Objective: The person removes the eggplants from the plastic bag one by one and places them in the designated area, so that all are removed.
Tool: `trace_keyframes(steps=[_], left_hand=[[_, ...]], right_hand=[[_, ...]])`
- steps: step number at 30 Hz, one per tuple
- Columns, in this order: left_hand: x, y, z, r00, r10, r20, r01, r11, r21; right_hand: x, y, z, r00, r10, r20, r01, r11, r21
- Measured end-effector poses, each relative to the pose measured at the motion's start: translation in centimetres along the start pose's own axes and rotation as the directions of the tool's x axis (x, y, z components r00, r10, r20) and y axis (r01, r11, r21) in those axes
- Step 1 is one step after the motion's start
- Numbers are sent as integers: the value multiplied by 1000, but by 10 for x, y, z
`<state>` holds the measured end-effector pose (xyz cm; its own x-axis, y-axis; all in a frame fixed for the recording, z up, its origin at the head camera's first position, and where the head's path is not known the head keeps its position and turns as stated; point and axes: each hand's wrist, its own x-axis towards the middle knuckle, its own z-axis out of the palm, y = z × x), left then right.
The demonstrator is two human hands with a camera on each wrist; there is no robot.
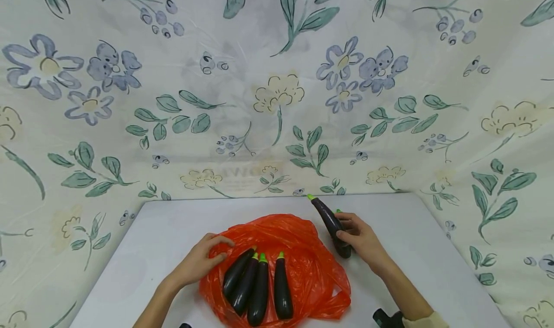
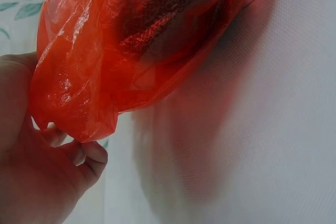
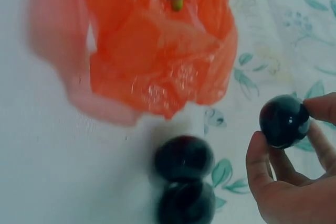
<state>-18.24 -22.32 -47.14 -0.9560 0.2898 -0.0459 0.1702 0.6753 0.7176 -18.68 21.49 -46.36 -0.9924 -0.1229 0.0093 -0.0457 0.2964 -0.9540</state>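
Note:
My right hand (image 1: pixel 361 239) holds a dark eggplant (image 1: pixel 326 220) by its body, thumb on the near side, its green stem end pointing away. In the right wrist view the held eggplant (image 3: pixel 285 121) shows end-on between thumb and fingers, above the table. Two more eggplants (image 3: pixel 184 158) lie side by side there; in the head view they are mostly hidden, with one green stem tip (image 1: pixel 339 211) showing. My left hand (image 1: pixel 201 260) grips the left edge of a red plastic bag (image 2: pixel 79 93). Several eggplants (image 1: pixel 259 289) lie in the bag's opening, stems pointing away.
The white table (image 1: pixel 173 222) reaches back to a floral-patterned cloth (image 1: pixel 242 102), which also hangs on both sides. A black device (image 1: pixel 387 318) sits at my right wrist, and a small dark piece (image 1: pixel 185 325) shows by the left forearm.

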Motion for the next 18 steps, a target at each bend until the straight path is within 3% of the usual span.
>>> trace_keyframes(steps=[18], left_hand=[[0, -2, 0, 1000, 3, -1, -3, 1000, -5]], right_hand=[[6, 21, -39, 988, 62, -141, -66, 998, -23]])
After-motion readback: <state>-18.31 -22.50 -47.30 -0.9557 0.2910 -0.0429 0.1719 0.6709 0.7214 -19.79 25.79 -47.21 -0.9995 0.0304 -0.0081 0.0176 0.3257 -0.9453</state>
